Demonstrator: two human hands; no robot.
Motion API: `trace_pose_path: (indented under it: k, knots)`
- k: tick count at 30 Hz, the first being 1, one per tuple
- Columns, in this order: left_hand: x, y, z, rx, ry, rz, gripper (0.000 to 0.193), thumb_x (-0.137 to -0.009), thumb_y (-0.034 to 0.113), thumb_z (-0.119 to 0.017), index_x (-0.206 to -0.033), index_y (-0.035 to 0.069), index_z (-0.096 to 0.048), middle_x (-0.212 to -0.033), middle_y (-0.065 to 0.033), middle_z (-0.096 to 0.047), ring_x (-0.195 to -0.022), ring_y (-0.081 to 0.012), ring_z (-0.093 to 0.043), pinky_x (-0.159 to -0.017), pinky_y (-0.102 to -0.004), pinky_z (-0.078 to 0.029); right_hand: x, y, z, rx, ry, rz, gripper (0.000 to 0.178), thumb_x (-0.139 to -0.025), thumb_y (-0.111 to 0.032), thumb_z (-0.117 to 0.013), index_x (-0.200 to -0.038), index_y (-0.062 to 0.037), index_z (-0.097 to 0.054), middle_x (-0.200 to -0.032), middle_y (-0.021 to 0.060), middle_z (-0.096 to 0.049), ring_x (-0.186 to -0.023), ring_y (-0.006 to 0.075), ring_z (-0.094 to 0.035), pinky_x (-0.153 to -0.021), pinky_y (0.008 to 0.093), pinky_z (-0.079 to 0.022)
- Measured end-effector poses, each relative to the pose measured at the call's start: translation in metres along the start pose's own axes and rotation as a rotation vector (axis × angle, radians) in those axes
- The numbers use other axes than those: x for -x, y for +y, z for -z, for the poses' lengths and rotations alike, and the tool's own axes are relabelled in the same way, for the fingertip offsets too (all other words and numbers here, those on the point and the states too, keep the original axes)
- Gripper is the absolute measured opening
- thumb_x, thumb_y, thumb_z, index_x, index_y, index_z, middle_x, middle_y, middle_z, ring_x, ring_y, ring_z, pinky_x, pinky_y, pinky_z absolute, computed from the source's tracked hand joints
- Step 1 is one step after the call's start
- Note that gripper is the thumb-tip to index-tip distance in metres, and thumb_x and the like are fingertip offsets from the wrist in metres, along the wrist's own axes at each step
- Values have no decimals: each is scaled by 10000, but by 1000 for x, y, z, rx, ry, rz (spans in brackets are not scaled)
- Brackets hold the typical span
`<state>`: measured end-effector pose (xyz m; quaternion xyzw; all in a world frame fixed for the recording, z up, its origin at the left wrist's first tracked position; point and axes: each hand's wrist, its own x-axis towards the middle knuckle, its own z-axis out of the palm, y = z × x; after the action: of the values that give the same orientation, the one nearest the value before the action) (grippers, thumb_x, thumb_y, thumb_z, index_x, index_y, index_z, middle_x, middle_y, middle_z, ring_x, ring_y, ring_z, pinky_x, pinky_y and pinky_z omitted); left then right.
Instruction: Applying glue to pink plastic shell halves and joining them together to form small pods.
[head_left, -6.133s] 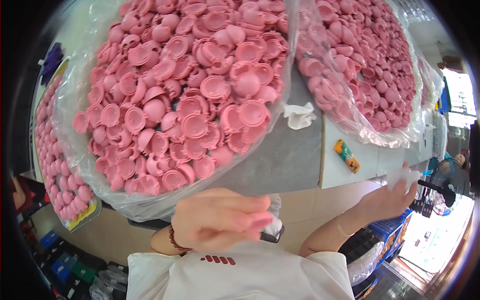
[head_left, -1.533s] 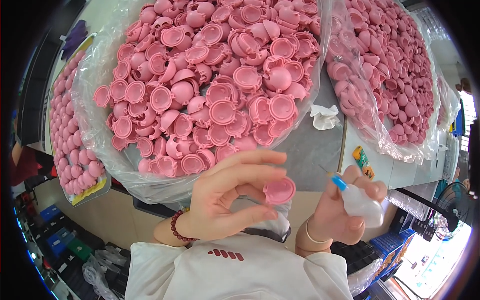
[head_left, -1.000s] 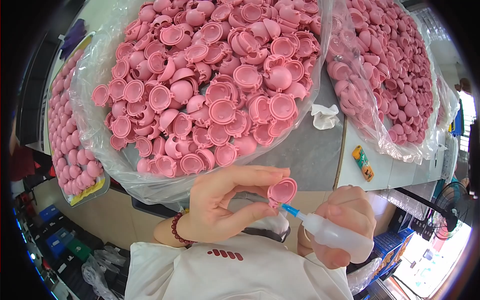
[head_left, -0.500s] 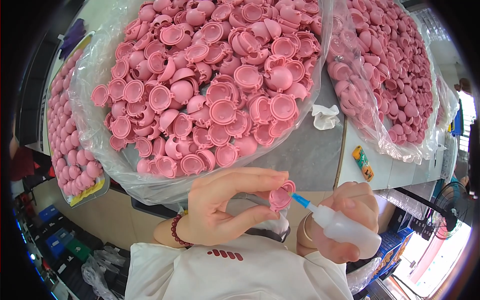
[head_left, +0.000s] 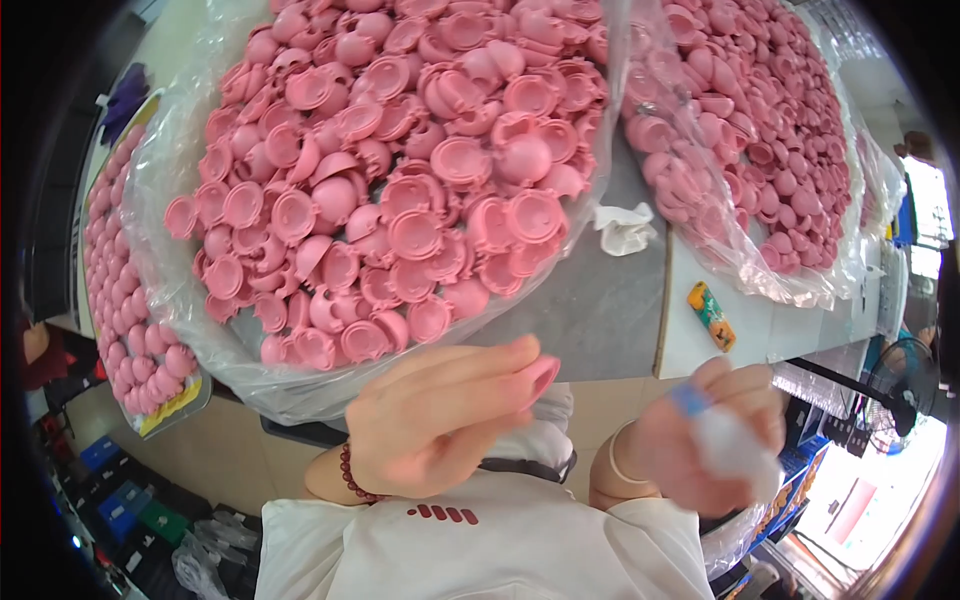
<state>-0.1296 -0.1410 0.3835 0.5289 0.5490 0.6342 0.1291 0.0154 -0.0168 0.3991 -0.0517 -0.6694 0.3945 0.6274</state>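
Observation:
My left hand (head_left: 440, 415) is closed on a pink plastic half shell (head_left: 543, 378), pinched at the fingertips and seen nearly edge-on. My right hand (head_left: 690, 440) grips a translucent white squeeze bottle (head_left: 735, 450) with a blue tip (head_left: 689, 399); both are smeared by motion. A gap separates the bottle from the shell. Just beyond my left hand lies a clear plastic bag (head_left: 250, 375), spread open under a big heap of pink half shells (head_left: 415, 235).
Right of the heap are a crumpled white tissue (head_left: 624, 230) and an orange-and-green printed item (head_left: 711, 316). A second bag of pink shells (head_left: 790, 190) lies at the far right. On the left, a tray (head_left: 175, 408) carries rows of pink balls. A black fan (head_left: 890, 400) stands at right.
The bottle's blue tip has come away from the shell and turned upward as my right hand moved right. My left hand has turned, tilting the shell edge-on. The whole view shifted slightly.

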Motion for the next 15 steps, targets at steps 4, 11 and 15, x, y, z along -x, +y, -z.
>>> trace_pose_path:
  k: [4,11,15]
  knots:
    - [13,-7,-2,820,76,211,405,-657,-86,-642,-1023,-11,-487,-1039,-240,-538,-898,-261,-577,-712,-315,-481,-13,24,77,1097,313,-1,330,-841,-198,-460,-1049,58,-447,-1096,152,-463,-857,257,-536,-693,281,-455]
    - [2,0,-10,1259,13,716,388,-677,156,-711,-923,83,-420,-914,-173,-553,-610,-232,-591,-460,-303,-508,-32,56,235,942,467,-526,485,-727,-59,-630,-1115,73,-370,-1046,168,-518,-905,195,-524,-754,254,-432]
    - [7,-5,-6,1368,-40,513,428,-671,-20,-664,-1046,-20,-459,-1032,-225,-520,-1000,-269,-520,-837,-345,-438,-35,60,220,1106,485,-335,496,-681,-99,-683,-1078,26,-412,-1073,112,-491,-995,209,-465,-795,304,-399]
